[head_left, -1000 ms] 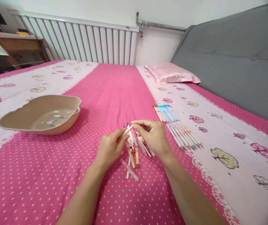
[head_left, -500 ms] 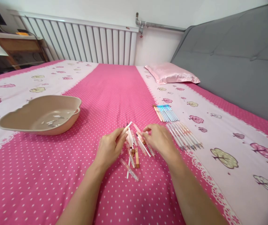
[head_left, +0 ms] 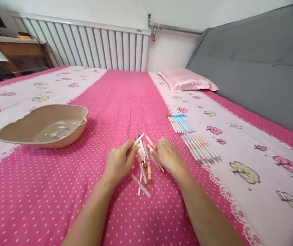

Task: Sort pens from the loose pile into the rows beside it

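Note:
A small heap of loose pens and pen parts [head_left: 144,171] lies on the pink dotted bedsheet in front of me. My left hand [head_left: 119,164] pinches a thin white pen [head_left: 139,140] that points up and to the right. My right hand [head_left: 165,155] rests on the right side of the heap, fingers curled down among the pieces; what they grip is hidden. Two tidy rows of pens lie further right: a blue and orange row [head_left: 181,123] and a white and orange row [head_left: 200,148].
A beige scalloped plastic tray [head_left: 18,131] with a few small bits inside sits at the left. A pink pillow [head_left: 187,80] lies at the far end, against a grey padded headboard [head_left: 251,65]. A white radiator [head_left: 92,42] lines the back wall.
My right hand let go of the white pen's tip and dropped down onto the heap, moving slightly left. My left hand keeps the white pen and has barely moved.

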Motion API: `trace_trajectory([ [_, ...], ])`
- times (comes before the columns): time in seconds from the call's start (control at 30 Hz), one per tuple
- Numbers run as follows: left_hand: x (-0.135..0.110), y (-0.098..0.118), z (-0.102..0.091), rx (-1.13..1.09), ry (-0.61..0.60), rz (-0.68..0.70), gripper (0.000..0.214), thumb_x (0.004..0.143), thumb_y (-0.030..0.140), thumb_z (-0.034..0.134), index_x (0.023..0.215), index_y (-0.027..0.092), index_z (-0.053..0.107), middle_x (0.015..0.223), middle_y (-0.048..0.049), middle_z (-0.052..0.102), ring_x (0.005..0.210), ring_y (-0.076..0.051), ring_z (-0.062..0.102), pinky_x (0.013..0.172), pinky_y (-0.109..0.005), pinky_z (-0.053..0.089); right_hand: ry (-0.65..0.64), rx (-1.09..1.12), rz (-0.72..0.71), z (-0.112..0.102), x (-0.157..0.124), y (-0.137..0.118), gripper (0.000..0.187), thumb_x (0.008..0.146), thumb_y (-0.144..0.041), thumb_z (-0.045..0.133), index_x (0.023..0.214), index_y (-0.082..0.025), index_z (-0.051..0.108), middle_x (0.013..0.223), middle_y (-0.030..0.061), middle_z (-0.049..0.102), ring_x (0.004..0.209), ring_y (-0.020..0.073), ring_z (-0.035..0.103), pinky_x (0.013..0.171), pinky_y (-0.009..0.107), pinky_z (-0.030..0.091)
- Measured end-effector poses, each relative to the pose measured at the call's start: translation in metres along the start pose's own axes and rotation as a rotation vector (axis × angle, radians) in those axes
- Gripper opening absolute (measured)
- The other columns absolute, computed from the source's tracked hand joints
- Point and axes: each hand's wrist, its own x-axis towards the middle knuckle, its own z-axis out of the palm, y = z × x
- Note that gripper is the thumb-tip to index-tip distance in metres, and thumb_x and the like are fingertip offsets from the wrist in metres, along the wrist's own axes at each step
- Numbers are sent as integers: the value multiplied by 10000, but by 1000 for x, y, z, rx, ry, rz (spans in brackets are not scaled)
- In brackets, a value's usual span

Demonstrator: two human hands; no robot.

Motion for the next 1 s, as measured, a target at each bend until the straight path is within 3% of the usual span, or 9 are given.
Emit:
trace_trajectory([
  [0.2,1,-1,1,2,18,-6,272,899,367,408,783,163,546,566,34,464,498,-94,428,518,-221,280,128,280,-55,2,7,3,196,808,-333,552,772,-174,661,929,107,633,863,215,591,728,303,405],
  [0.47,1,-3,1,-9,84,-56,266,890,370,421,878,162,585,596,20,534,519,-105,477,522,-219,301,203,842,-280,-2,10,-3,125,859,-293,480,876,-193,553,850,26,644,788,157,607,703,278,438],
  [0.63,1,-3,1,3,84,-59,275,888,375,420,861,159,589,585,23,527,507,-103,466,516,-220,297,276,918,-335,-6,9,-3,151,859,-230,470,955,-193,582,912,35,644,834,150,595,734,277,444],
  [0.77,1,-3,0,5,73,-70,279,889,379,418,853,161,588,585,24,529,507,-103,467,513,-221,294,345,928,-291,-9,11,4,191,838,-186,479,984,-183,602,926,43,648,829,154,589,731,285,452],
  [1.0,0,-4,1,7,70,-63,279,889,384,420,870,164,591,591,23,529,512,-105,468,518,-224,295,353,972,-238,-9,16,13,222,825,-199,494,1012,-185,612,946,50,649,830,158,590,749,310,462],
])
